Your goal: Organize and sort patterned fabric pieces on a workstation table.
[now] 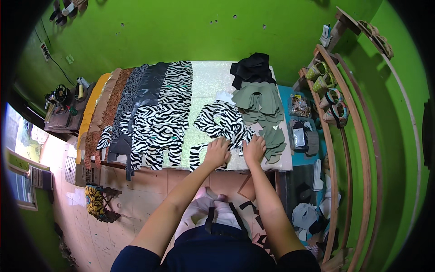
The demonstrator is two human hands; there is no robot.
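Zebra-print fabric pieces point(219, 119) lie in a loose heap on the right half of the table, close to its front edge. My left hand point(218, 153) rests palm down on a flat zebra-print piece point(195, 156) below that heap, its fingers spread. Beside it, my right hand point(254, 149) touches the lower right end of the heap with its fingers apart. Olive-green fabric pieces point(259, 103) are stacked just right of the zebra heap, and some reach down past my right hand. Black fabric pieces point(250, 70) lie behind the green ones.
Rows of cut pieces in yellow point(90, 113), brown, grey and zebra print point(156, 127) cover the table's left half. A sewing machine point(59, 95) stands far left. Wooden racks point(358, 149) with sandals point(335, 113) line the right wall. A patterned stool point(95, 202) is on the floor.
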